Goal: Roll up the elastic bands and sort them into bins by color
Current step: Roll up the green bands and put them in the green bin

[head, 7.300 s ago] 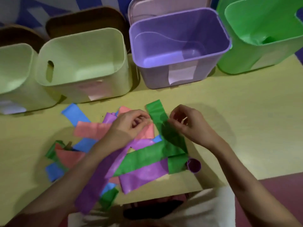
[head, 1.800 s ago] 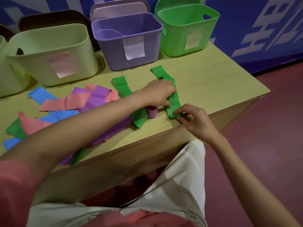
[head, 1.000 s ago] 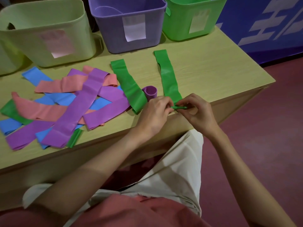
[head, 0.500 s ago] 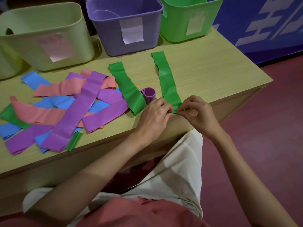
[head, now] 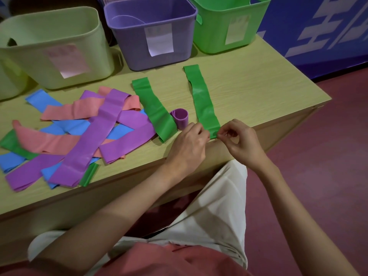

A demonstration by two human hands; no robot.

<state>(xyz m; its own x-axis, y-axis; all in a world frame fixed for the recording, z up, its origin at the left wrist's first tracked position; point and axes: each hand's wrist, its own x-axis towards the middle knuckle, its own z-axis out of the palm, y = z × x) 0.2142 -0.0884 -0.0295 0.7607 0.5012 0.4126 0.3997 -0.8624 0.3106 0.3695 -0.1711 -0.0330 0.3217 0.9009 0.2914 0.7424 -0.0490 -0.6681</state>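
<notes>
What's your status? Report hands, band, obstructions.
Left hand and right hand pinch near end of flat green elastic band. Roll barely begun. Rolled purple elastic band stands close left, not blocking.

Both hands, left hand (head: 189, 144) and right hand (head: 242, 140), since moved onto green band (head: 203, 102) near end, pinching it.

Dim, even room light; colours muted, far corners darker.

Soft glare streaks on the green band (head: 203, 100) and the long purple band (head: 93, 136). Faint shadow under the left hand (head: 189, 146) on the table (head: 258, 86). Wide-angle bending at the edges; near clothing slightly soft.
</notes>
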